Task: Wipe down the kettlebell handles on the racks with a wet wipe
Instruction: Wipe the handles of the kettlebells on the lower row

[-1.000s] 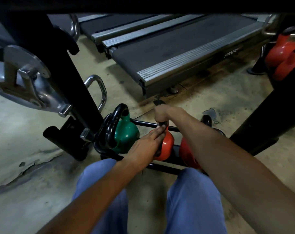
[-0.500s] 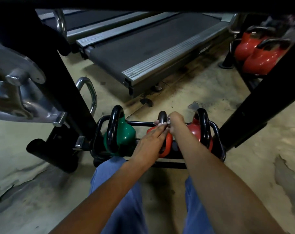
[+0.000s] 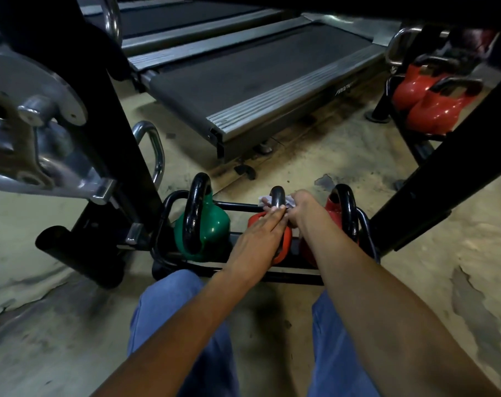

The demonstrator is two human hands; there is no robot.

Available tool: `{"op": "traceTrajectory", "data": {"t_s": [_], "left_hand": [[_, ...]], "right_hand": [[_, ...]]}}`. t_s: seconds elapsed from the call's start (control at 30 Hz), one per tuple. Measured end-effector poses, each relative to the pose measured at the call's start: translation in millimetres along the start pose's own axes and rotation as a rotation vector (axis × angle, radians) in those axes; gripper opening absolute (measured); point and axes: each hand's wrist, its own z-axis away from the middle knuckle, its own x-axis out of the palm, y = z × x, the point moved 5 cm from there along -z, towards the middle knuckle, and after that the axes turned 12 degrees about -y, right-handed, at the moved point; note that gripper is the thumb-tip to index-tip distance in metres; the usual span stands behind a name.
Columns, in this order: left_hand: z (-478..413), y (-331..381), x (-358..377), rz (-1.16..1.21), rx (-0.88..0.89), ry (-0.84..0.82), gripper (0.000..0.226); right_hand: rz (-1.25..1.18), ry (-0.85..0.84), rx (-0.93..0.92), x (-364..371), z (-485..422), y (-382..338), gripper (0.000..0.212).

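A low black rack (image 3: 169, 207) on the floor holds three kettlebells: a green one (image 3: 212, 224) at the left, a small orange-red one (image 3: 285, 242) in the middle and a red one (image 3: 334, 207) at the right. The middle kettlebell's black handle (image 3: 277, 196) stands upright. My right hand (image 3: 302, 209) pinches a white wet wipe (image 3: 265, 200) that wraps around this handle. My left hand (image 3: 260, 236) lies flat with straight fingers on the middle kettlebell, its fingertips touching the handle.
A black frame post (image 3: 109, 138) with chrome fittings rises at the left. Another black post (image 3: 444, 173) slants at the right. Treadmill decks (image 3: 243, 75) lie beyond the rack. A second rack with red kettlebells (image 3: 432, 101) stands at the far right. My knees in blue trousers sit below.
My right hand has dropped from the top of the middle handle to its right side, and the white wipe now shows around the handle. The view has shifted slightly.
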Motion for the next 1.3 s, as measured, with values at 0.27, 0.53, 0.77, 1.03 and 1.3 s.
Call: {"op": "traceTrajectory", "data": {"t_s": [0.27, 0.53, 0.77, 1.03, 1.3], "left_hand": [[22.2, -9.7, 25.8, 0.012, 0.049, 0.079, 0.091], [17.1, -15.5, 28.6, 0.009, 0.053, 0.087, 0.082], [19.0, -17.9, 28.6, 0.039, 0.085, 0.076, 0.08], [22.7, -15.9, 24.6, 0.029, 0.088, 0.111, 0.095], [24.5, -19.0, 32.7, -0.034, 0.142, 0.109, 0.073]], "right_hand": [[0.526, 0.318, -0.395, -12.9, 12.8, -9.5, 0.022], [-0.047, -0.207, -0.054, 4.7, 20.5, 14.3, 0.046], [1.136, 0.191, -0.842, 15.7, 46.7, -3.2, 0.023], [2.348, -0.235, -0.27, 71.5, 7.4, -39.5, 0.028], [2.255, -0.259, -0.672, 49.1, 34.3, -37.7, 0.034]]}}
